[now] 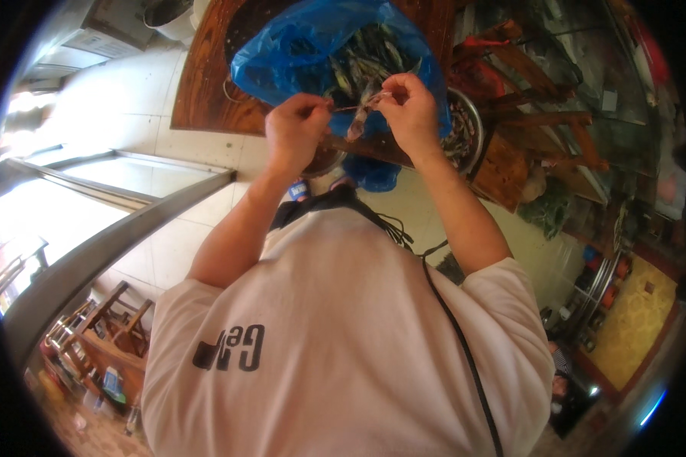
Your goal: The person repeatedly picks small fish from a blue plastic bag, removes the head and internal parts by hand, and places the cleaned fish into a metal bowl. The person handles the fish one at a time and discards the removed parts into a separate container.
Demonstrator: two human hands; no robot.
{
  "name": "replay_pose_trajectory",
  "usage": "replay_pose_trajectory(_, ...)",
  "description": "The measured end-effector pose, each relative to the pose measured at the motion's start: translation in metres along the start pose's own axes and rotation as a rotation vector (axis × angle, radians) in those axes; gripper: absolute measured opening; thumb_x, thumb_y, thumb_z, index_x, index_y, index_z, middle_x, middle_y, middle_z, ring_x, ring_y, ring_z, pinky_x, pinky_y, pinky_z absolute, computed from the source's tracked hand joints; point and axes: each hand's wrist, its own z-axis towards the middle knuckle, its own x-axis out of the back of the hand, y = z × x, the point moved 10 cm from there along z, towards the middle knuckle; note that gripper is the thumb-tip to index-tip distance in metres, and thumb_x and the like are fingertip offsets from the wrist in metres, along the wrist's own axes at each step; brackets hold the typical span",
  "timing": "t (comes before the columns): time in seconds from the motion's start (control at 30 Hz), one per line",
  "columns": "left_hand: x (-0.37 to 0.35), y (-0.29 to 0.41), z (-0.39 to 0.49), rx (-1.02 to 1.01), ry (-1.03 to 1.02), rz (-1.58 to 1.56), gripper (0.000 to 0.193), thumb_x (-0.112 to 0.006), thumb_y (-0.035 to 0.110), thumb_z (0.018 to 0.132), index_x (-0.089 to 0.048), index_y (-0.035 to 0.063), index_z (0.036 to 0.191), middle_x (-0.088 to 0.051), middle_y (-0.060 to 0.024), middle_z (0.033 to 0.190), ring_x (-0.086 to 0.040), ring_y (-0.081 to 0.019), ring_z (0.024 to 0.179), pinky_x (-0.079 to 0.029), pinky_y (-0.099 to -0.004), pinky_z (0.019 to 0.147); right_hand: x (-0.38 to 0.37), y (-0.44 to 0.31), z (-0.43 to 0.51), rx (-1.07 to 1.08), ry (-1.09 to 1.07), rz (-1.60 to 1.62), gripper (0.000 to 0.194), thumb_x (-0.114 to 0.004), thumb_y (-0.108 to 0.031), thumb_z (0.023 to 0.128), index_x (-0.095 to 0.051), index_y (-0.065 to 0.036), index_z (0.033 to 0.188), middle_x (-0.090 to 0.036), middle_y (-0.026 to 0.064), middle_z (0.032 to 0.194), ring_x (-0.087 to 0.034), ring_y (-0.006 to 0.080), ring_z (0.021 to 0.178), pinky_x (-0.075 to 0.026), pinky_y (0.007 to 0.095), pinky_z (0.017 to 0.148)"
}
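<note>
My left hand (298,130) pinches one end of a thin, pale pinkish strip. With thumb and forefinger, my right hand (413,113) grips a limp brownish-pink piece (357,127), too small to identify. The strip runs from this piece across to the left fingertips. Both hands are at the near side of an open blue plastic bag (283,43). In the bag lies a heap of slender, dark green, pointed pieces (371,54), whose kind I cannot tell. Beside my right wrist, a round metal bowl (479,134) contains many small brownish-purple bits.
The bag rests on a brown wooden table (206,94). Below its near edge are another blue bag (377,174) and a partly hidden basin (323,161). Wooden stools (549,118) stand to the right. A metal-framed glass door (148,200) is at left. A black cord (451,325) crosses my shirt.
</note>
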Motion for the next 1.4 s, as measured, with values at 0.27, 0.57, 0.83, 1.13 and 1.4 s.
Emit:
replay_pose_trajectory(0.27, 0.02, -0.013, 0.0, -0.003, -0.016, -0.047, 0.018, -0.063, 0.004, 0.088, -0.074, -0.001, 0.101, -0.073, -0.0089, 0.081, -0.068, -0.0126, 0.066, -0.054, -0.0253, 0.061, 0.006, 0.027, -0.002, -0.288, 0.006, 0.348, 0.016, -0.063, 0.005, 0.085, -0.061, 0.001, 0.1, -0.068, 0.008, 0.09, -0.061, 0.0116, 0.069, -0.047, 0.0241, 0.053)
replay_pose_trajectory(0.57, 0.01, 0.036, -0.024, -0.631, -0.063, 0.685, 0.013, -0.07, 0.004, 0.081, -0.072, 0.0043, 0.093, -0.071, -0.0163, 0.088, -0.07, -0.0324, 0.076, -0.057, -0.0386, 0.069, 0.003, 0.015, 0.0, -0.208, -0.006, 0.193, 0.013, -0.063, 0.0, 0.085, -0.062, -0.001, 0.098, -0.066, 0.0059, 0.085, -0.06, 0.0123, 0.068, -0.049, 0.0257, 0.061)
replay_pose_trajectory(0.83, 0.054, 0.014, -0.027, -0.507, 0.01, 0.766, 0.012, -0.068, 0.004, 0.086, -0.07, 0.0041, 0.098, -0.072, -0.0158, 0.092, -0.072, -0.0299, 0.074, -0.058, -0.0373, 0.069, 0.026, 0.014, 0.003, -0.194, 0.054, 0.241, 0.012, -0.067, -0.001, 0.085, -0.063, -0.002, 0.096, -0.065, 0.0044, 0.08, -0.06, 0.012, 0.067, -0.05, 0.0261, 0.063)
replay_pose_trajectory(1.13, 0.094, -0.119, -0.03, -0.166, -0.135, 0.787, 0.01, -0.062, 0.011, 0.084, -0.07, 0.0086, 0.089, -0.069, -0.0179, 0.091, -0.068, -0.038, 0.084, -0.054, -0.0461, 0.074, 0.05, 0.01, -0.006, -0.222, 0.053, 0.307, 0.011, -0.064, 0.003, 0.086, -0.063, 0.0, 0.096, -0.067, 0.0056, 0.084, -0.057, 0.009, 0.063, -0.046, 0.0229, 0.055)
replay_pose_trajectory(1.4, 0.038, -0.192, -0.003, -0.035, -0.209, 0.836, 0.014, -0.065, 0.025, 0.09, -0.072, 0.0137, 0.095, -0.069, -0.0223, 0.099, -0.067, -0.0406, 0.091, -0.052, -0.0513, 0.076, 0.094, 0.0, -0.022, -0.25, 0.133, 0.315, 0.011, -0.062, 0.004, 0.088, -0.063, 0.0, 0.098, -0.068, 0.0079, 0.089, -0.057, 0.01, 0.066, -0.047, 0.0234, 0.056)
